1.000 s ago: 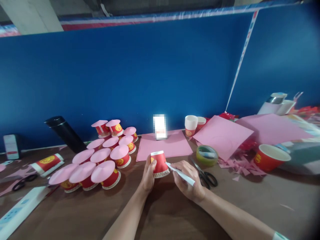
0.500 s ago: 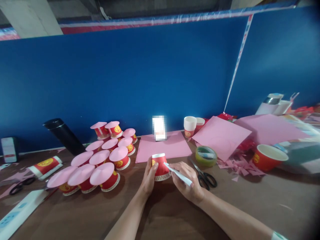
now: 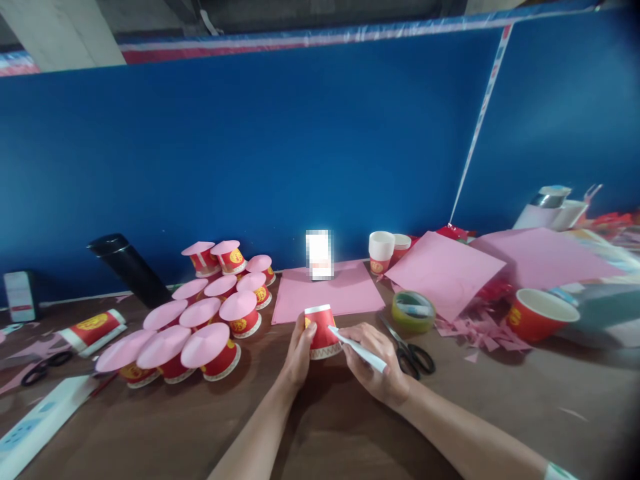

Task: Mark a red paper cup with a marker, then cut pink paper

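Observation:
My left hand (image 3: 300, 350) is closed round the left side of a red paper cup (image 3: 323, 333), which stands upside down with its white patterned rim at the bottom. A white pen (image 3: 364, 353) is gripped in my right hand (image 3: 376, 360), its tip at the right side of the cup. Behind the cup lies a sheet of pink paper (image 3: 350, 287). Close to my right hand are black-handled scissors (image 3: 417, 357) and a roll of greenish-yellow tape (image 3: 413, 320). On the left stand several red cups topped with pink paper cones (image 3: 213, 343).
A black bottle (image 3: 130, 270) leans at the back left, near a red cup on its side (image 3: 95, 328). A white power strip (image 3: 43, 420) lies front left. Pink sheets (image 3: 445, 270), paper scraps (image 3: 485, 333) and another red cup (image 3: 537, 320) are on the right.
The view has shifted very slightly. Both hands, the cup and the pen keep nearly the same positions, with the pen tip still at the cup's side.

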`<control>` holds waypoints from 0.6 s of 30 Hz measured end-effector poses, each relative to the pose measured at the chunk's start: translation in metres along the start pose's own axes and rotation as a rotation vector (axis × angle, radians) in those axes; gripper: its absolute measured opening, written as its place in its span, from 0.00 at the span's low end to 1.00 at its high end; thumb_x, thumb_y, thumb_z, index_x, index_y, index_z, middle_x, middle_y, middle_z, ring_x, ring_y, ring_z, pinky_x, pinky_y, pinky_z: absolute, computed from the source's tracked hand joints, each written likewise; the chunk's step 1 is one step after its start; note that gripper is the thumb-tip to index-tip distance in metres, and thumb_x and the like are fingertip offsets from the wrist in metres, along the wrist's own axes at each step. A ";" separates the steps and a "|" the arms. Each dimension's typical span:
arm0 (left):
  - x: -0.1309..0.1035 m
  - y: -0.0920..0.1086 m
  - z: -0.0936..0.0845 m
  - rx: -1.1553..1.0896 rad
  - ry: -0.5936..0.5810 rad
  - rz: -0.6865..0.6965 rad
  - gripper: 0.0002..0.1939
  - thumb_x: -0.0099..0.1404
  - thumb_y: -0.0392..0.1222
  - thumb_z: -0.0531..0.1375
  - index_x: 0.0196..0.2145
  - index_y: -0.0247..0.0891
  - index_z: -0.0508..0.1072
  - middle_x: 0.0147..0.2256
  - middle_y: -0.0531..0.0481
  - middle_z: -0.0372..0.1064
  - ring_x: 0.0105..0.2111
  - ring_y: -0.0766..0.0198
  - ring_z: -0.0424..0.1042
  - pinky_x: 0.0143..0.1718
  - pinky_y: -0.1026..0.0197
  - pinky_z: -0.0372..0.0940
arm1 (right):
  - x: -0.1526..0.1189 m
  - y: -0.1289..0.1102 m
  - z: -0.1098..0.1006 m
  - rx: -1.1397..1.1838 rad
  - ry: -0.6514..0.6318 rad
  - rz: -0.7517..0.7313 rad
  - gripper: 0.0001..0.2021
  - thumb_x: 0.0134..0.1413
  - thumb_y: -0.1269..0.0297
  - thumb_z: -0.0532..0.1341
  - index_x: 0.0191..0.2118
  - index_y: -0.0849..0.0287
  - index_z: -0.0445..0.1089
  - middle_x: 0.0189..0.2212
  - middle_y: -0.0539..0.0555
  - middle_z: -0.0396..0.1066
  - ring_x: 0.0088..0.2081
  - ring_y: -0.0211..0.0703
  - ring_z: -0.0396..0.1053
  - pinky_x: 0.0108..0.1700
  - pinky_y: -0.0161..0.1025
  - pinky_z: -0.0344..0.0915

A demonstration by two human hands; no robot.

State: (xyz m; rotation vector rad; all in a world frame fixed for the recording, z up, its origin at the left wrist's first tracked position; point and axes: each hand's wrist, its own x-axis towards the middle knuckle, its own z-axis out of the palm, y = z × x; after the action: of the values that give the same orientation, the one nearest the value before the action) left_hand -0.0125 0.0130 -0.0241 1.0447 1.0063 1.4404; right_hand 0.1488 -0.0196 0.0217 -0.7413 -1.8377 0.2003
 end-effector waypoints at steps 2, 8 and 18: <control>0.000 0.000 0.000 0.005 0.003 -0.003 0.19 0.56 0.50 0.57 0.43 0.38 0.66 0.34 0.49 0.70 0.36 0.60 0.69 0.41 0.59 0.62 | -0.001 0.001 0.000 0.000 -0.013 0.000 0.09 0.53 0.72 0.54 0.39 0.58 0.67 0.31 0.54 0.72 0.32 0.41 0.68 0.36 0.39 0.66; 0.000 0.002 0.001 0.027 -0.020 0.017 0.19 0.56 0.50 0.56 0.43 0.37 0.66 0.36 0.48 0.70 0.38 0.59 0.69 0.42 0.58 0.62 | -0.001 0.002 -0.001 0.000 -0.027 0.002 0.09 0.54 0.72 0.53 0.40 0.58 0.67 0.32 0.55 0.72 0.32 0.41 0.68 0.37 0.39 0.66; -0.001 0.004 0.002 0.038 -0.033 0.026 0.21 0.56 0.51 0.56 0.44 0.37 0.66 0.39 0.46 0.70 0.40 0.57 0.68 0.44 0.57 0.61 | -0.003 0.006 0.000 0.025 -0.025 -0.002 0.10 0.54 0.71 0.53 0.41 0.58 0.66 0.33 0.55 0.72 0.33 0.41 0.68 0.38 0.40 0.67</control>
State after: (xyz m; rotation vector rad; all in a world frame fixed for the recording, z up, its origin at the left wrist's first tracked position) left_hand -0.0115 0.0113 -0.0196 1.1088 1.0035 1.4254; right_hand 0.1518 -0.0170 0.0168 -0.7231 -1.8562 0.2314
